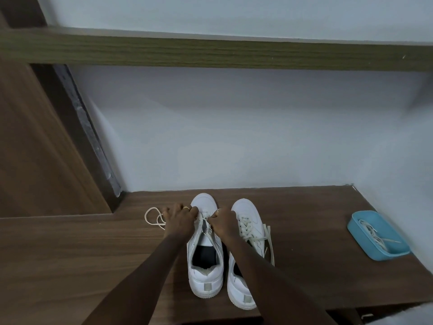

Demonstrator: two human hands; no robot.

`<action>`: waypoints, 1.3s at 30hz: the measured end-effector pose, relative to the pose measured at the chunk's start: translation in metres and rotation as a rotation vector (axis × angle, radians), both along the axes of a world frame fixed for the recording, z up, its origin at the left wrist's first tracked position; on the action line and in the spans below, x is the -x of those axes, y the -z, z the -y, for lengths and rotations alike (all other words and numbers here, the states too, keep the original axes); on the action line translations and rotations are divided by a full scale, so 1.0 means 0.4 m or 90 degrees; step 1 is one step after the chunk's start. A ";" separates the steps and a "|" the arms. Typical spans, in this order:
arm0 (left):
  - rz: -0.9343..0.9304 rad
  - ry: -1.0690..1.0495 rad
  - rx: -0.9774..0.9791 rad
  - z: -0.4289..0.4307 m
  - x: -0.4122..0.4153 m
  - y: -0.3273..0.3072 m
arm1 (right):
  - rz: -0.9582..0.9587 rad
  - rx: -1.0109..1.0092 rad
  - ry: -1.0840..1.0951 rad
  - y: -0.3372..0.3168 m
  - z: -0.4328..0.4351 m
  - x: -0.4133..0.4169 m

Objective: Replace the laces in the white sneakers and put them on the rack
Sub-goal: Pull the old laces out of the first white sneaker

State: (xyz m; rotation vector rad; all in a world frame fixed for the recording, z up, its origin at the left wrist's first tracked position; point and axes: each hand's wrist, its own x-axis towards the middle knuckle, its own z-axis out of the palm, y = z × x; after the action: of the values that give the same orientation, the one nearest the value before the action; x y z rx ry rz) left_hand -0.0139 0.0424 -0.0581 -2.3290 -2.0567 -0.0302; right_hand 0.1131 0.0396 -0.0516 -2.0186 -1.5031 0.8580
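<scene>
Head view: a smooth white left sneaker (205, 266) and right sneaker (246, 212) stand side by side on the wood-grain table (70, 254). The left hand (180, 219) and right hand (223, 222), fingers curled, pinch the flat lace (206, 225) at the left sneaker's eyelets. A looped cream cord (150, 213) lies just beside the left hand. Well apart, a rounded blue tray (358, 233) holds tangled laces (375, 235).

loose lace (146, 216): part behind left hand (181, 219) | left sneaker (206, 277) eyelets: covered
</scene>
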 end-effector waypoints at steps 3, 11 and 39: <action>0.105 -0.128 -0.016 -0.009 0.022 -0.009 | 0.008 0.007 -0.008 0.003 -0.001 -0.001; 0.275 -0.454 0.008 -0.028 0.138 0.016 | 0.025 0.005 0.001 0.004 0.002 0.003; 0.027 0.021 0.168 0.014 0.020 -0.035 | 0.290 -0.084 -0.236 0.033 -0.049 0.029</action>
State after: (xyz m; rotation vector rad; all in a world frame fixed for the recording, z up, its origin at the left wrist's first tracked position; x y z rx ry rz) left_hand -0.0217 0.0369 -0.0440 -2.5293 -2.1608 0.2043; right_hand 0.1017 0.0594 -0.0647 -1.9514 -2.1714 0.4214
